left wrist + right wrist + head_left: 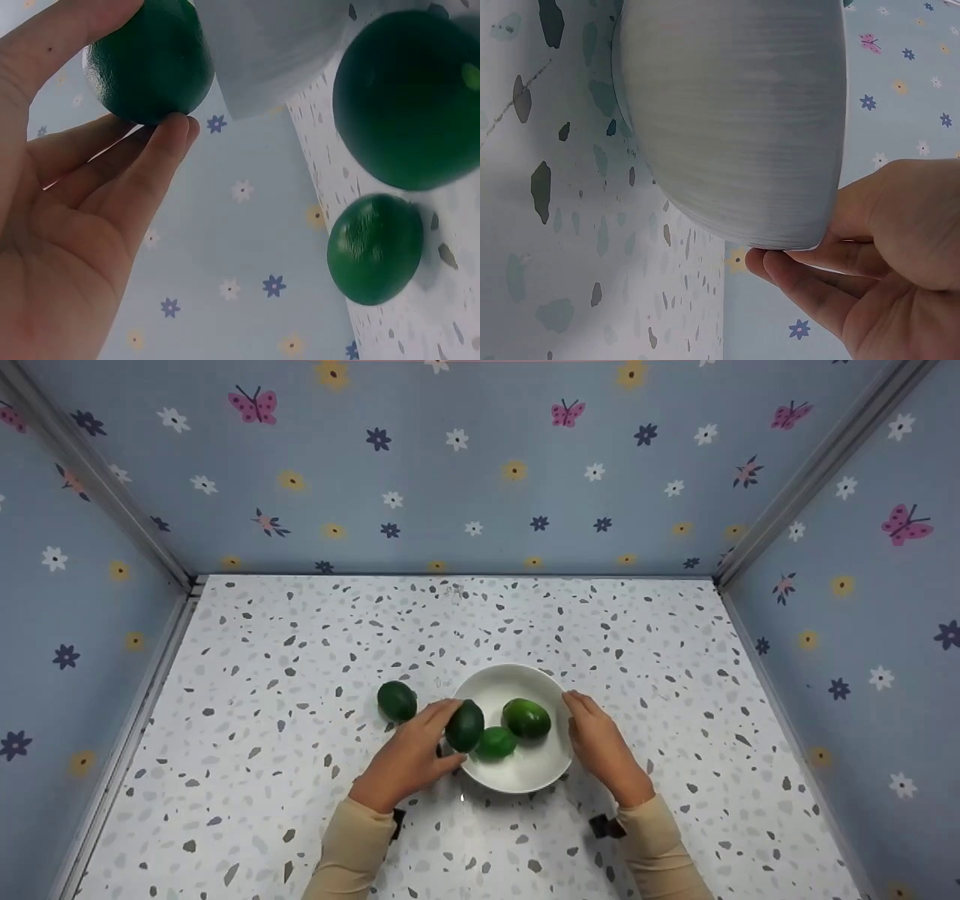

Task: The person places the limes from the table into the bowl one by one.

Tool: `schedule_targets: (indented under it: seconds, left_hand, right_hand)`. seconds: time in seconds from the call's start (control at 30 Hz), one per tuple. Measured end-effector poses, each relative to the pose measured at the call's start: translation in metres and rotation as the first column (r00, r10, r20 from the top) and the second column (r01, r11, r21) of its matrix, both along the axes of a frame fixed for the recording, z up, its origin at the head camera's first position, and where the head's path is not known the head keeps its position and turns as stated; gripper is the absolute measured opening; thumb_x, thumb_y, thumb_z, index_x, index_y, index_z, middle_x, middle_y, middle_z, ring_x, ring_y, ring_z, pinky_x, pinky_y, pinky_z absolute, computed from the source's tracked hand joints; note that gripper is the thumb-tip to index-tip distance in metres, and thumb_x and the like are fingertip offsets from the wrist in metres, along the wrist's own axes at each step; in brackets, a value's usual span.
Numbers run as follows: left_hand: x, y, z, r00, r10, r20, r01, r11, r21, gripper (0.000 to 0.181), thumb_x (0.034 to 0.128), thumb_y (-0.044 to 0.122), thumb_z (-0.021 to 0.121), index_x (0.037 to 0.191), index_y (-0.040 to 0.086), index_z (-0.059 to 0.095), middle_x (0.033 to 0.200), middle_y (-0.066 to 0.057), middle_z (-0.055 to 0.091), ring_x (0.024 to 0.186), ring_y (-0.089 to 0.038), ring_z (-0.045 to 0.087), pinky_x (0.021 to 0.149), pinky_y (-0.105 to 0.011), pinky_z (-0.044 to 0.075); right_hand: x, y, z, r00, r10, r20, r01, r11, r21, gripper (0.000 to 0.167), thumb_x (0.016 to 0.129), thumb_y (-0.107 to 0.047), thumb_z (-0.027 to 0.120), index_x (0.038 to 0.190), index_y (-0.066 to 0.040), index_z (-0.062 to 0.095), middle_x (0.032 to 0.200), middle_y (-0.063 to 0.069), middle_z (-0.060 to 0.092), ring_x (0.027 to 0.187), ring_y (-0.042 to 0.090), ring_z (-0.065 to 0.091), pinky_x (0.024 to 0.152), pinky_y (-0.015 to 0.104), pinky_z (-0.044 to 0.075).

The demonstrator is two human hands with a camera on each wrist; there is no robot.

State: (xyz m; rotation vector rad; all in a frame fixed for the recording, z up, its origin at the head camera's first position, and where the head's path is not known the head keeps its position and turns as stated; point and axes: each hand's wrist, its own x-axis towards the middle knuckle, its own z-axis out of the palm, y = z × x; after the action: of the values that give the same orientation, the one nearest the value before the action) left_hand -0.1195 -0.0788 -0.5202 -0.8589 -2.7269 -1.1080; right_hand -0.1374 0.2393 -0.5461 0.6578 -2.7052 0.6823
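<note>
My left hand (409,754) grips a dark green avocado (465,726) between thumb and fingertips, just above the left rim of a white bowl (517,780). In the left wrist view this avocado (150,64) is beside the bowl's rim (262,60). With its fingertips outside the wall, my right hand (607,746) holds the bowl's right rim; its thumb is partly hidden in the right wrist view. Inside the bowl lie a lime (496,742) and a larger green fruit (526,718), possibly a mango or avocado.
A second dark green avocado (397,701) lies on the speckled table (300,660) left of the bowl. The left wrist view also shows a smaller green fruit (375,249) on the table. Flower-patterned walls (480,472) enclose the back and sides.
</note>
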Motion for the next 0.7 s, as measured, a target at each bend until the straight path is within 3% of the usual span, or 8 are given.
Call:
schedule_targets:
  seconds: [0.17,0.4,0.7]
  left_hand:
    - [-0.003,0.009,0.0,1.0,-0.011,-0.027,0.009,0.998,-0.062,0.062,0.0827,0.016,0.083,0.137,-0.001,0.057,0.135,-0.014,0.057,0.125,-0.029,0.054,0.106,-0.04,0.043]
    - [-0.004,0.009,-0.001,0.999,-0.002,-0.034,-0.001,0.996,-0.085,0.053,0.0843,0.016,0.081,0.131,-0.001,0.061,0.13,-0.014,0.06,0.121,-0.028,0.055,0.105,-0.039,0.045]
    - [-0.004,0.0,0.0,0.999,0.024,-0.035,-0.025,0.999,-0.03,0.058,0.0837,0.017,0.082,0.134,-0.002,0.059,0.132,-0.015,0.06,0.125,-0.03,0.054,0.107,-0.04,0.043]
  right_hand:
    - [0.0,-0.001,-0.001,1.0,0.001,-0.022,-0.001,1.0,-0.002,0.042,0.087,0.017,0.061,0.128,0.016,0.056,0.123,0.03,0.058,0.114,0.044,0.06,0.092,0.049,0.053]
    - [0.001,-0.002,0.001,0.999,-0.018,0.03,0.018,1.0,0.006,0.041,0.09,0.013,0.06,0.13,0.015,0.055,0.125,0.03,0.057,0.117,0.044,0.058,0.096,0.05,0.051]
    - [0.0,-0.001,0.002,0.998,-0.04,0.049,0.039,0.999,0.014,0.041,0.09,0.013,0.06,0.131,0.014,0.055,0.126,0.029,0.057,0.117,0.045,0.058,0.096,0.05,0.05]
